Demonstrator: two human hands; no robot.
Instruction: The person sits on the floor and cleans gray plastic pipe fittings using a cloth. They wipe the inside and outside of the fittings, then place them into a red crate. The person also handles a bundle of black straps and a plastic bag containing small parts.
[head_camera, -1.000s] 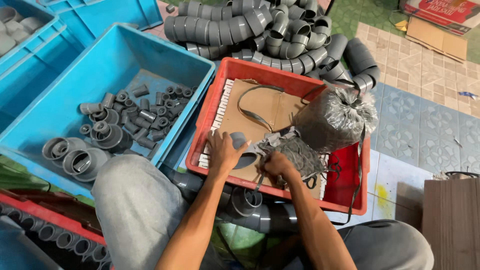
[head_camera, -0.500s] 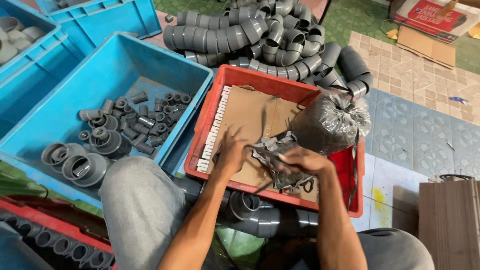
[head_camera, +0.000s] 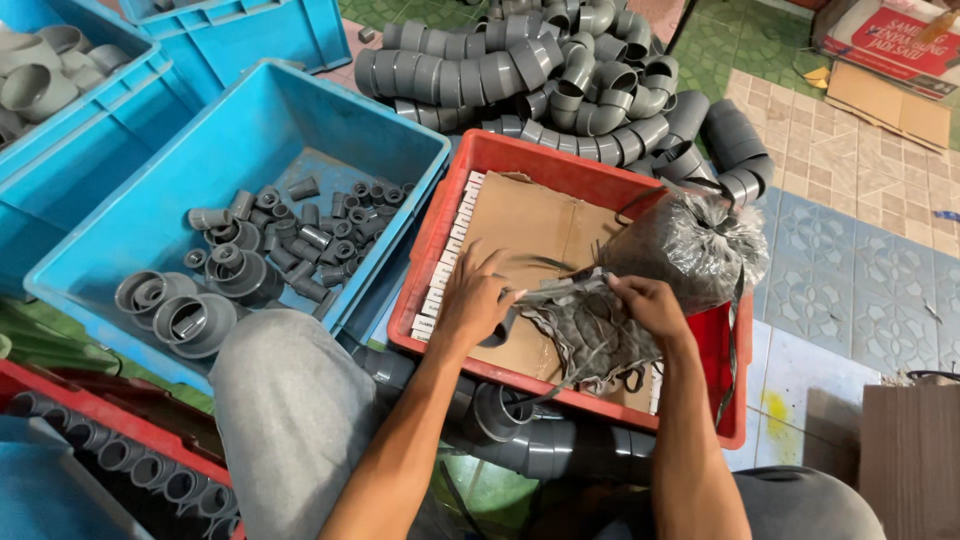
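Hands have closed in over the red crate (head_camera: 445, 215): left hand (head_camera: 475, 300) and right hand (head_camera: 648, 305) now both grip the grey rubber rings (head_camera: 575, 330).

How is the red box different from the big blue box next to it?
The red crate is shallow and lined with brown cardboard; the blue crate is deeper and bare inside. The red crate holds a tangle of grey rubber bands under both hands; the blue crate holds loose grey pipe fittings, untouched. Both are rectangular plastic crates.
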